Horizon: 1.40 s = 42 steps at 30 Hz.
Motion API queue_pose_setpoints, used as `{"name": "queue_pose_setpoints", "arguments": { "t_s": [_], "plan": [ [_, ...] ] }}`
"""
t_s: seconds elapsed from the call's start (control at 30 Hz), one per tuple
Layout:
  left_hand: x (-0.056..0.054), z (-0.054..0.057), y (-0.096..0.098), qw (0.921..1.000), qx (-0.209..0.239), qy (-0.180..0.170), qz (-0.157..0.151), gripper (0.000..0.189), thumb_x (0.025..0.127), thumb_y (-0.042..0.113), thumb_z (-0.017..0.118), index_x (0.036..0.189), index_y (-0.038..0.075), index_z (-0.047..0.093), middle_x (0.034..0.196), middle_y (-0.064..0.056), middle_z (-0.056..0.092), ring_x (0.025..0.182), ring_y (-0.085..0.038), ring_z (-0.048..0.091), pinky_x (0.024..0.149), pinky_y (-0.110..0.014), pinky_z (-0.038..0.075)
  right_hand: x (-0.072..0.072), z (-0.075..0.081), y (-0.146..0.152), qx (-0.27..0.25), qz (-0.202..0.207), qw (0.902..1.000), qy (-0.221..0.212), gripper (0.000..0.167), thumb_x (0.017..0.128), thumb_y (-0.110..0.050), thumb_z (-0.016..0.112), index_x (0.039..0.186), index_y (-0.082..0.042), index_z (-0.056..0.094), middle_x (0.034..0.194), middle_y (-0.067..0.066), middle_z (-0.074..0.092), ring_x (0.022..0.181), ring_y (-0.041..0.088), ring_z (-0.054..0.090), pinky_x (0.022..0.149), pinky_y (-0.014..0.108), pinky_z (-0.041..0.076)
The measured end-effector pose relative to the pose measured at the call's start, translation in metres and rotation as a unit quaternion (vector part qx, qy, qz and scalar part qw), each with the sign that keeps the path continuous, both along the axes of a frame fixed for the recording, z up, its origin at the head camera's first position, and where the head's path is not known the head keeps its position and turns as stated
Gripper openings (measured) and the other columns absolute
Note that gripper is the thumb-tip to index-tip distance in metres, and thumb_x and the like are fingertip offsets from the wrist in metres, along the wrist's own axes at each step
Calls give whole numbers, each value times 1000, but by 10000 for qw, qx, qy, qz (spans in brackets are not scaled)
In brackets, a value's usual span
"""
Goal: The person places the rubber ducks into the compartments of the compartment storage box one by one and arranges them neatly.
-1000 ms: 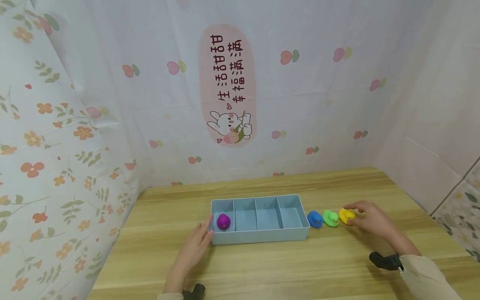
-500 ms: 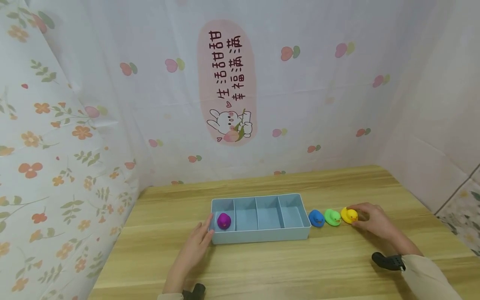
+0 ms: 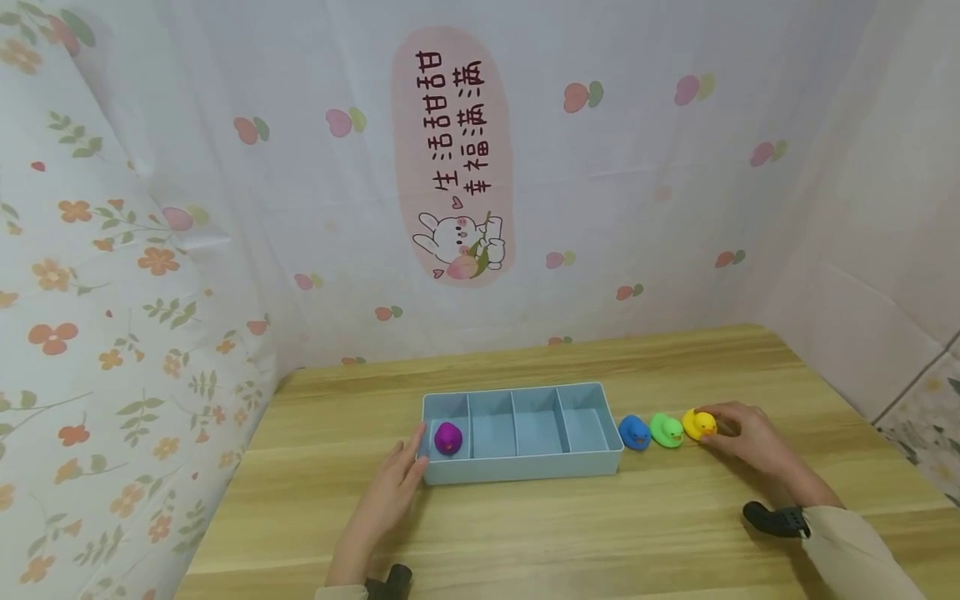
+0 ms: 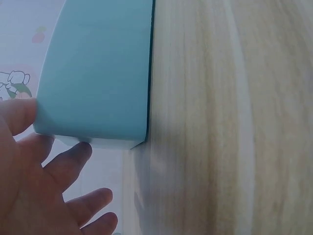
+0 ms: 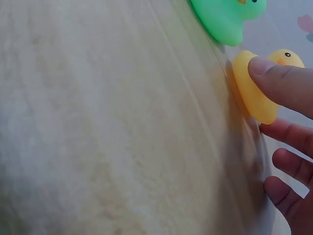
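A pale blue tray [image 3: 522, 468] with a row of compartments stands mid-table in the head view. Its leftmost compartment holds a purple rubber duck [image 3: 448, 437]. My left hand [image 3: 386, 490] rests against the tray's left end; in the left wrist view its fingers [image 4: 73, 159] lie spread there. Right of the tray sit a blue duck [image 3: 635, 433], a green duck [image 3: 666, 430] and a yellow duck [image 3: 699, 425] in a row. My right hand [image 3: 753, 439] pinches the yellow one. The right wrist view shows the thumb [image 5: 281, 83] across its body, with the index fingertip below.
The wooden table [image 3: 525, 542] reaches to a patterned cloth [image 3: 637, 208] hung at the back and sides. Black wrist cameras on both arms sit low over the table, the right one [image 3: 776, 520] near its sleeve.
My right fingers have gone from around the top of the yellow duck to a hold at its right side. My left hand stays at the tray. The head view has tilted slightly.
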<state>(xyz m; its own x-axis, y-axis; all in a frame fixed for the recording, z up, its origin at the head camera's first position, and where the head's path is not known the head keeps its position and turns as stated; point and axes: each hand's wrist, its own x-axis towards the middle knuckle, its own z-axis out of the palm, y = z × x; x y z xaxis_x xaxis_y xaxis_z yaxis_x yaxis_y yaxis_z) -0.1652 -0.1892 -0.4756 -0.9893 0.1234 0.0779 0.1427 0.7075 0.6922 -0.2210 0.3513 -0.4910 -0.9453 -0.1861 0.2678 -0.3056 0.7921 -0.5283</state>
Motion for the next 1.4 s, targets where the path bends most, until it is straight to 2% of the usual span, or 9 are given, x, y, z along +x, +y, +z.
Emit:
{"name": "queue_pose_setpoints", "arguments": {
  "t_s": [0.23,0.47,0.77,1.03,1.2,1.4],
  "plan": [
    [0,-1,1,10000,-24,-20,14,50,103,30,42,151,20,31,147,-17,41,139,-47,27,107,-68,23,2,4,-2,-135,-1,9997,-191,43,83,-17,75,118,5,63,116,30,62,108,48,53,84,64,43],
    [1,-1,2,10000,-27,-30,-8,50,103,30,41,151,19,31,147,-17,41,139,-47,26,108,-68,23,4,10,-6,-125,-24,9995,-295,43,85,-16,73,120,5,61,119,31,59,105,48,55,82,62,48],
    [2,-1,2,10000,9,-68,-5,51,103,32,41,151,19,31,147,-17,41,139,-48,25,107,-69,23,6,15,-11,-131,49,9998,-151,40,82,-12,74,117,5,63,116,30,61,99,46,57,77,60,51],
    [2,0,1,9999,38,-103,16,50,103,31,41,151,21,30,149,-16,40,140,-47,24,107,-69,22,6,27,-16,5,82,9999,85,40,80,-13,77,114,3,65,113,27,64,96,40,56,69,45,51],
    [2,1,1,10000,21,-70,-9,50,103,30,41,151,21,30,148,-16,40,140,-46,25,108,-69,22,7,32,-18,46,24,10000,39,41,80,-16,77,115,2,65,114,26,63,95,38,55,66,32,46],
    [1,2,1,10000,5,-37,-2,50,103,31,40,151,21,30,148,-16,40,140,-46,25,107,-69,23,6,38,-23,100,90,9995,296,39,79,-14,78,114,1,66,111,24,64,92,36,55,60,21,42]
  ]
}}
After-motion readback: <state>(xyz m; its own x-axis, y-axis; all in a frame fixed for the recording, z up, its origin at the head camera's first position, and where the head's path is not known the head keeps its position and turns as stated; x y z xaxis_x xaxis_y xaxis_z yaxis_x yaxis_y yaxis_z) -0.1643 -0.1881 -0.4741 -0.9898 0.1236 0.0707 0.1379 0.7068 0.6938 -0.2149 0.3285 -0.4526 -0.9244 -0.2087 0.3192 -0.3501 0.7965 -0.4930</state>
